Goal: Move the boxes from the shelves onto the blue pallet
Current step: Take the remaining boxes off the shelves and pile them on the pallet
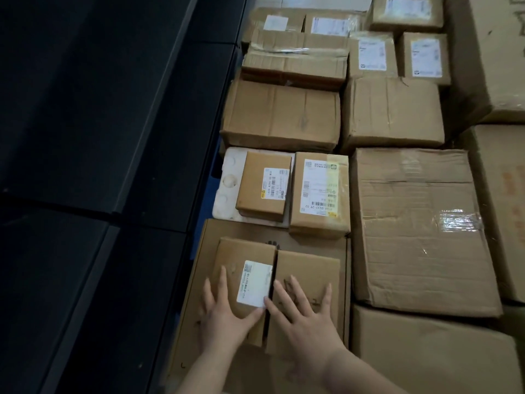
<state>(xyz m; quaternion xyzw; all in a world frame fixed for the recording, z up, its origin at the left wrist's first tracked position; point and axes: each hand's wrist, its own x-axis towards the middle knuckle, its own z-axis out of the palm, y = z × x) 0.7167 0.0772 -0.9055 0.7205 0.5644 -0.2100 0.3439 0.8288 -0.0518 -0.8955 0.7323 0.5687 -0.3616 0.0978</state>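
Note:
Two small cardboard boxes sit side by side on a wide flat carton (309, 240) at the near edge of the stack. My left hand (224, 317) lies flat with spread fingers on the left small box (241, 251), which carries a white label. My right hand (305, 317) rests flat on the right small box (312, 265). Neither hand grips anything. A sliver of the blue pallet (208, 180) shows between the boxes and the dark floor.
Many more cardboard boxes fill the right side: a large taped carton (417, 223), two labelled parcels (319, 191) beside a white foam tray (230, 180), and several stacked further back. Dark floor tiles (85, 166) cover the left half.

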